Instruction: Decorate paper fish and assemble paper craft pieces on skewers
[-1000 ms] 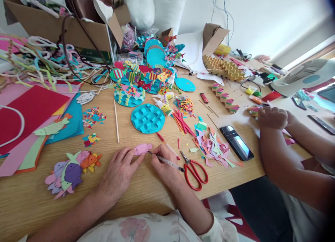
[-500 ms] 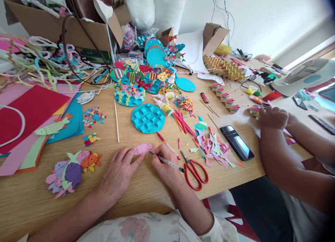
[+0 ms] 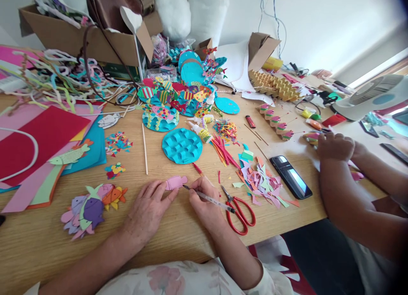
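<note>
L hand & R hand flank pink cutout.

No text, label, brand, number or sign can be read. The 1 yellow label on the glue bottle, well in from the near edge of the table, is too small to make out. Marks on the clear barrel of the pen, above the table's near edge, and on the screen of the phone, near that same edge, are also illegible.
</note>
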{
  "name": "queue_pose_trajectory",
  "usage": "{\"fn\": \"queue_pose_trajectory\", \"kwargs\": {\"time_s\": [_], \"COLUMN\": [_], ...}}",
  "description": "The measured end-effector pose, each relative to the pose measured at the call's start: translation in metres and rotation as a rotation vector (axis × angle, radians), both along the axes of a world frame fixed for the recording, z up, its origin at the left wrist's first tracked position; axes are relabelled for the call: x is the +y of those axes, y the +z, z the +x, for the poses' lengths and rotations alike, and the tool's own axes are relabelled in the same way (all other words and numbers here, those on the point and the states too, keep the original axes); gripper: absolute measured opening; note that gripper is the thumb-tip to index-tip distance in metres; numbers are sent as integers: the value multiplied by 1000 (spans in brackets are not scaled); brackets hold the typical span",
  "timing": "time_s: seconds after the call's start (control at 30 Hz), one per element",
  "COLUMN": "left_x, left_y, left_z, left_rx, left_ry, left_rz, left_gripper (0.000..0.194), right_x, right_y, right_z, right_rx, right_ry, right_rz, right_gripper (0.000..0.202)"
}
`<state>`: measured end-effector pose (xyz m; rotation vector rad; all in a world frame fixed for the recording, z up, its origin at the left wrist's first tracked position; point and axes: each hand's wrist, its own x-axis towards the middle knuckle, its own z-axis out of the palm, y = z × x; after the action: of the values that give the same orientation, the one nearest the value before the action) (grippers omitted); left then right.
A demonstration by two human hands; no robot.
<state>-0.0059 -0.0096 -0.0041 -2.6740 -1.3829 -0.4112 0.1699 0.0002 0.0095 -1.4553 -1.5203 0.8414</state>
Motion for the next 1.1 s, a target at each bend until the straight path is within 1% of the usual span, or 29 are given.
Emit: {"fn": "queue_pose_trajectory", "kwargs": {"time_s": [0.13,0.27,0.43,0.53,0.63,0.73,0.87,1.1], "left_x": [1,4,11,14,13,12,11,11], "left_y": [-3,-5,1,5,6,4,1,7], "left_z": [-2,-8,-14,-14,-14,-13,-12,-10], "left_rx": [-2,-39,-79,-103,-106,-83,-56,-69], "left_ry": [-3,-26,-80,-108,-102,-95,-92,-78], "left_rz": [-2,-24,-78,-119,-82,-37,-35,-77], "left_gripper": [48,43,40,38,35,33,32,29], "right_x": [2,3,11,18,24,27,28,26], "right_y": [1,7,14,15,12,8,2,1], "right_z": [-2,-3,-16,-25,-29,-28,-24,-24], "right_rx": [124,234,281,250,207,197,134,26], "right_ry": [29,23,37,29,50,95,133,137], "right_rz": [-47,-124,-142,-127,-141,-154,-129,-102], "right_gripper": [5,7,6,5,6,8,5,6]}}
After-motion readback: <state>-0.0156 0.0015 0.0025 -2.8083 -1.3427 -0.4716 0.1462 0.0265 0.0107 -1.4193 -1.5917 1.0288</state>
